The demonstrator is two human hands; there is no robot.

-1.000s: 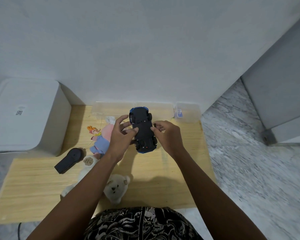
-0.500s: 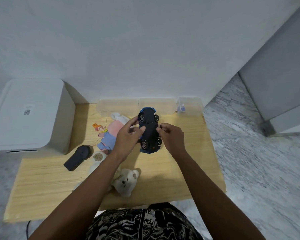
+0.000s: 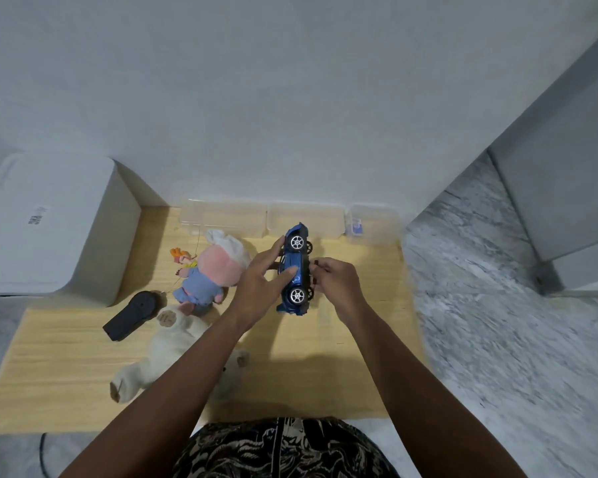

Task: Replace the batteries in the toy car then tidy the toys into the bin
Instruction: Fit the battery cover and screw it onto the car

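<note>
Evidently the toy car has been rolled since a second ago: then its black underside faced the camera, now its blue flank and two wheels do. Left hand grips the body, thumb across the door, fingers curled behind. Right hand pinches at the hidden underside; whether it holds a cover or battery cannot be told. Judgement: battery work remains in hand, tidying not begun. Beyond the fingertips stand clear bins against the wall. Left of the left hand lie a pink doll, remote and white bear. Table edge lies near, right of the right hand.
</note>
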